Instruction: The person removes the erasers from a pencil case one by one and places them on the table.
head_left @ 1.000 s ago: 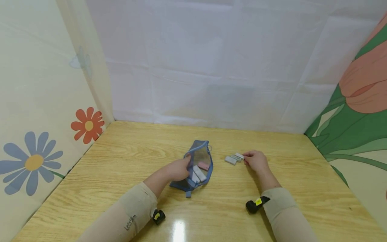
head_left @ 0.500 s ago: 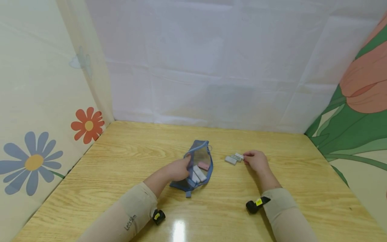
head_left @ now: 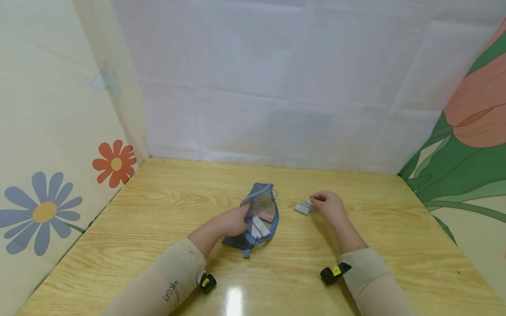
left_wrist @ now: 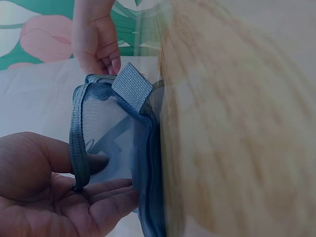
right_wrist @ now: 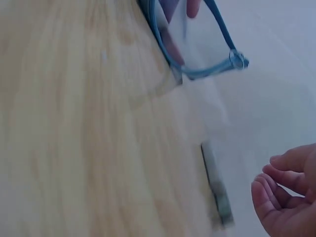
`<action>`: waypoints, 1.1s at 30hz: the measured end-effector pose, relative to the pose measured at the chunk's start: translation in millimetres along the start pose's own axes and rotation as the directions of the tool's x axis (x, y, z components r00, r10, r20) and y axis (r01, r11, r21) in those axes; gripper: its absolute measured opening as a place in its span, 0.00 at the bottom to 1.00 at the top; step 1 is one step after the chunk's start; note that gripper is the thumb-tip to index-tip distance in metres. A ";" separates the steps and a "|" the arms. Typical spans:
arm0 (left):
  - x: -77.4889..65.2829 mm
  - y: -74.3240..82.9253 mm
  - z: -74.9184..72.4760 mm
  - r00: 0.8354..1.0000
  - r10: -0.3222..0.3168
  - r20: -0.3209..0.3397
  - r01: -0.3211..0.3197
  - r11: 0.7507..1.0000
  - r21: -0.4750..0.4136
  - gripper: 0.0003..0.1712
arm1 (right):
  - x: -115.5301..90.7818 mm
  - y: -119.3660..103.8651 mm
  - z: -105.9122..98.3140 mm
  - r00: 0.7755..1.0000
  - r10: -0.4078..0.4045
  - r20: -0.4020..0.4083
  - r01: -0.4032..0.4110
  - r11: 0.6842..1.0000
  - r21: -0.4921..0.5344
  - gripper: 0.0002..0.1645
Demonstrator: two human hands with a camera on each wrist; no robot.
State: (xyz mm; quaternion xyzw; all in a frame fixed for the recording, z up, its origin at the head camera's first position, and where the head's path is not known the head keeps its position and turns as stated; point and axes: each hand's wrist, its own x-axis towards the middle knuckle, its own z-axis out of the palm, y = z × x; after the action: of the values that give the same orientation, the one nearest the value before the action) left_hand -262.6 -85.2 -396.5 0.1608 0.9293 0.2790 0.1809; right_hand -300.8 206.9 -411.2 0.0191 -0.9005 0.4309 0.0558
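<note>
A blue mesh zip pouch [head_left: 272, 228] lies on the wooden table with its mouth spread wide. My left hand [head_left: 233, 221] grips its near-left edge, the thumb [left_wrist: 98, 163] inside the mouth and the fingers outside along the mesh. Through the opening show a pink eraser-like block [head_left: 266, 216] and white ones [head_left: 261, 227]. To the pouch's right, small pale blocks [head_left: 302, 209] lie in a short row. My right hand [head_left: 330, 204] hovers at the row's right end, covering part of it. In the right wrist view its fingers bend loosely, apart from the blocks [right_wrist: 212, 168], with nothing visible between them.
The wooden tabletop [head_left: 158, 188] runs back to a white cloth wall [head_left: 253, 109]. Flower-printed cloth [head_left: 43, 215] borders the left, and a tulip print [head_left: 474, 127] the right. A small camera is strapped at each wrist.
My right hand has shifted left and slightly back, from beside the row to over its right end. The left hand and pouch have stayed put.
</note>
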 end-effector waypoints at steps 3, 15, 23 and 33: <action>-0.7 0.7 -0.5 1.000 -0.002 0.002 0.002 1.000 0.004 0.40 | -3.6 -11.3 3.8 0.999 -0.025 0.029 0.025 1.000 -0.008 0.11; -1.3 0.9 -1.0 1.000 -0.001 0.001 0.001 1.000 0.007 0.40 | -14.0 -41.0 22.5 0.990 -0.106 0.092 0.111 0.993 -0.047 0.09; -1.9 1.9 -1.1 1.000 -0.014 0.011 0.014 1.000 -0.004 0.40 | -22.8 -47.1 34.0 0.974 -0.183 0.133 0.182 0.983 0.022 0.10; -4.4 4.3 -2.5 1.000 -0.009 0.007 0.009 1.000 0.003 0.39 | -23.7 -49.3 56.9 0.974 -0.172 0.146 0.172 0.985 0.018 0.08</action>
State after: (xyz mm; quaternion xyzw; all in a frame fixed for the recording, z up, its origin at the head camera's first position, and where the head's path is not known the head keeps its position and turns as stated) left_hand -258.8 -84.7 -391.0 0.1580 0.9298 0.2760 0.1853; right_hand -278.0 131.3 -411.3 0.1288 -0.8959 0.4244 0.0263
